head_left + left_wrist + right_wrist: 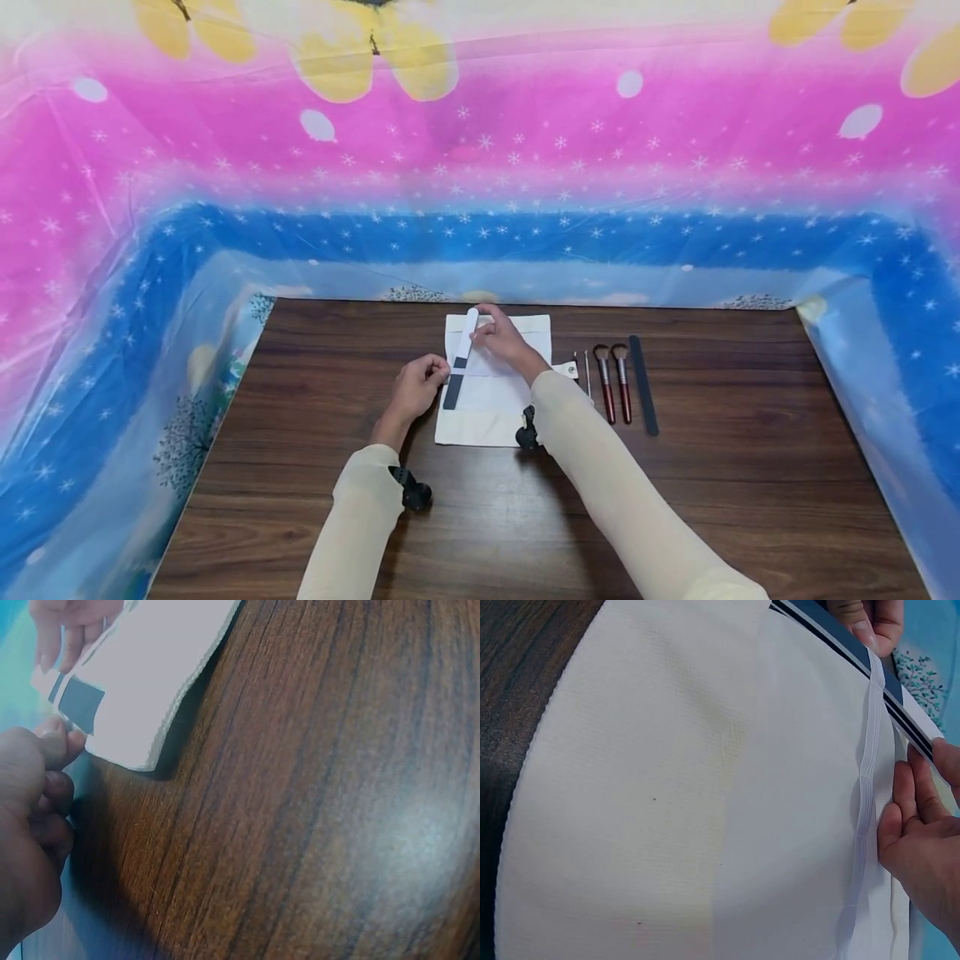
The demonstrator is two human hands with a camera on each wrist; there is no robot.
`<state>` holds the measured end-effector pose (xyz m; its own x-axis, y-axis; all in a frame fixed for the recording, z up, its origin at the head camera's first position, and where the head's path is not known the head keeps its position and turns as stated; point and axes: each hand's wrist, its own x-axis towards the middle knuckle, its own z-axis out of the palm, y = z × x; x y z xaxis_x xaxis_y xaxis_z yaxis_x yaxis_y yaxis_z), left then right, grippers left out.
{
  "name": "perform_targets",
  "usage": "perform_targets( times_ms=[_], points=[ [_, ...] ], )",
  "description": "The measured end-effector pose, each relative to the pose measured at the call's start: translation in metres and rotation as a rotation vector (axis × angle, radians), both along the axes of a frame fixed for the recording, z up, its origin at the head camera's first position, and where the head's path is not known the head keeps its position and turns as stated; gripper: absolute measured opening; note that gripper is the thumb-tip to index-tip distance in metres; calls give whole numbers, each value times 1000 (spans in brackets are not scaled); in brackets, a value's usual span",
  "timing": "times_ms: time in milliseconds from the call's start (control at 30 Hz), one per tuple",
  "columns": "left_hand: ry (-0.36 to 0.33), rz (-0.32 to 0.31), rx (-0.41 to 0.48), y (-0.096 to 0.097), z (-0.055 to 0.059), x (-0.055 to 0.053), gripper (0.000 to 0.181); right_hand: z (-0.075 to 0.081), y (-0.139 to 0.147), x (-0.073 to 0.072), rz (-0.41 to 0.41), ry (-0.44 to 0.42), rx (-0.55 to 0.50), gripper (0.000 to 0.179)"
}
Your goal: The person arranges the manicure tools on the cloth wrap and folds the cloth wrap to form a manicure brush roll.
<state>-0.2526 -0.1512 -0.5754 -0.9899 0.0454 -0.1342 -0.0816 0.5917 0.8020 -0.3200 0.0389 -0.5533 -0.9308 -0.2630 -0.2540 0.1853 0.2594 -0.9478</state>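
Note:
A cream cloth tool roll (480,429) lies unfolded on the table, a white elastic band (866,772) running across it. Under that band, near the roll's left edge, passes a flat nail buffer (453,392), part white and part dark grey. My right hand (504,340) pinches its white far end between thumb and fingers. At the roll's left edge, my left hand (415,390) pinches the elastic band between thumb and forefinger, beside the buffer. In the left wrist view the left hand's other fingers (52,825) are curled in.
Right of the roll lie a thin metal tool (588,375), two red-handled makeup brushes (606,392) and a long dark nail file (643,387). A snap tab (566,369) sticks out from the roll's right side. Patterned cloth (480,242) surrounds the wooden table (750,458).

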Motion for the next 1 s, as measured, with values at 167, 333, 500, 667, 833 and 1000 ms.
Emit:
perform_targets(
  times_ms=[167, 333, 500, 667, 833, 1000],
  points=[
    [3, -7, -8, 1, 0, -1, 12, 0, 1, -1, 67, 5, 43, 63],
    [5, -17, -29, 2, 1, -1, 12, 1, -1, 1, 173, 58, 155, 60],
    [12, -8, -48, 1, 0, -1, 13, 0, -4, 6, 214, 87, 215, 53],
    [4, 2, -56, 1, 0, 0, 13, -4, -1, 7, 197, 82, 222, 43],
    [-4, 6, -65, 2, 0, 0, 13, -7, 2, 6, 180, 83, 223, 38],
    [8, -4, -72, 3, 0, 0, 13, -9, 5, 6, 171, 110, 242, 35]
  ],
)
